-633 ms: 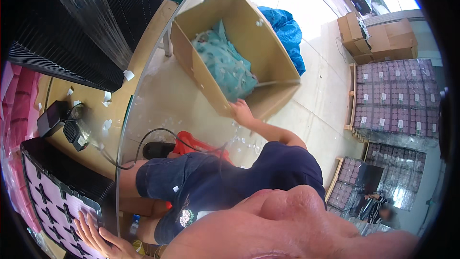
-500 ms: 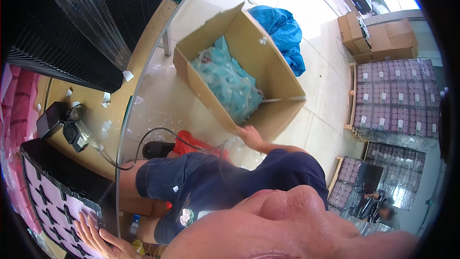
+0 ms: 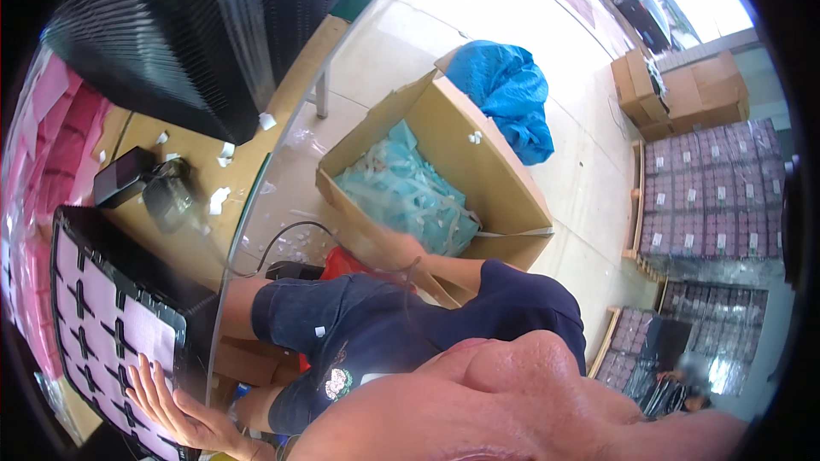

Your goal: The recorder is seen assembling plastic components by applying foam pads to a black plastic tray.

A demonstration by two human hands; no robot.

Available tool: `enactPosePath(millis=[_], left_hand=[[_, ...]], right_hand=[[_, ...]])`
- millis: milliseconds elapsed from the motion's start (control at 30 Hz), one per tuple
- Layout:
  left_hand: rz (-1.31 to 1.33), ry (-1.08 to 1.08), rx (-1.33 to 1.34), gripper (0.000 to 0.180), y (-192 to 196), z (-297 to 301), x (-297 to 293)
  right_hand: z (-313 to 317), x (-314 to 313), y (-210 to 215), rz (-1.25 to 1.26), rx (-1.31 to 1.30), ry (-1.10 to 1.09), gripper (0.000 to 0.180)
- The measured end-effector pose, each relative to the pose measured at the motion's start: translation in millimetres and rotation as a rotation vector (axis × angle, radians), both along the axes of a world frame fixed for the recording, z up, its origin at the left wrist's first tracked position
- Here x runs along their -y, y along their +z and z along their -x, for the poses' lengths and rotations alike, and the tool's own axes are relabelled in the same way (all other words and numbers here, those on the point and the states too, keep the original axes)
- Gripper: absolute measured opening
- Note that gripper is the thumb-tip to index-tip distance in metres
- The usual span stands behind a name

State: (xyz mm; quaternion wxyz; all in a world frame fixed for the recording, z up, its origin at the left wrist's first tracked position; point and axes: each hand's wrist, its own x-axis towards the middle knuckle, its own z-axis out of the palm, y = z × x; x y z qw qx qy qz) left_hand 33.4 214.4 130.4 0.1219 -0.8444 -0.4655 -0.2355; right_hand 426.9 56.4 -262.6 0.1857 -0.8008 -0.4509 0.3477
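My left hand (image 3: pixel 184 414) lies with its fingers stretched out on the near edge of a black tray (image 3: pixel 141 239) that has pink sections divided by black cross-shaped pieces. A pale label-like sheet (image 3: pixel 158 333) sits on the tray just beyond my fingertips. My right hand (image 3: pixel 389 248) is blurred by motion at the near wall of a large cardboard box (image 3: pixel 512 179); its fingers do not show clearly. Inside the box is a heap of light-blue and whitish scraps (image 3: pixel 406 183).
Tall black stacked trays (image 3: pixel 171 51) stand on the table (image 3: pixel 299 60) beside a black cabled device (image 3: pixel 171 196) and white paper scraps (image 3: pixel 219 199). A blue sack (image 3: pixel 500 94) lies behind the box. Wrapped pallets (image 3: pixel 709 188) and cartons (image 3: pixel 683 94) stand at the right.
My right hand has moved left along the box's near side. The view has shifted, so the table and trays appear farther right. My left hand stays on the tray.
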Motion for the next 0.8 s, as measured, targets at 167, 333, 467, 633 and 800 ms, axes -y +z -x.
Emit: enactPosePath(millis=[167, 333, 467, 633, 800], left_hand=[[-0.097, 0.061, 0.13, 0.04, 1.0, 14.0, 23.1], [-0.037, 0.117, 0.301, 0.038, -1.7, 2.0, 44.0], [-0.062, 0.224, 0.32, 0.037, 0.8, 12.4, 67.0], [-0.06, 0.302, 0.426, 0.037, -1.8, 10.3, 84.2], [-0.018, 0.267, 0.577, 0.034, -8.6, 3.0, 73.0]], right_hand=[[57.9, -4.2, -21.9, -0.055, -0.06, 0.222, 0.07], [45.0, -50.3, -4.9, -0.166, -0.183, 0.315, 0.064], [70.3, -148.9, 13.2, -0.316, -0.058, 0.293, 0.059], [77.9, -203.3, 40.2, -0.152, -0.046, 0.2, 0.048], [7.0, -225.4, -0.9, -0.328, 0.146, 0.422, 0.034]])
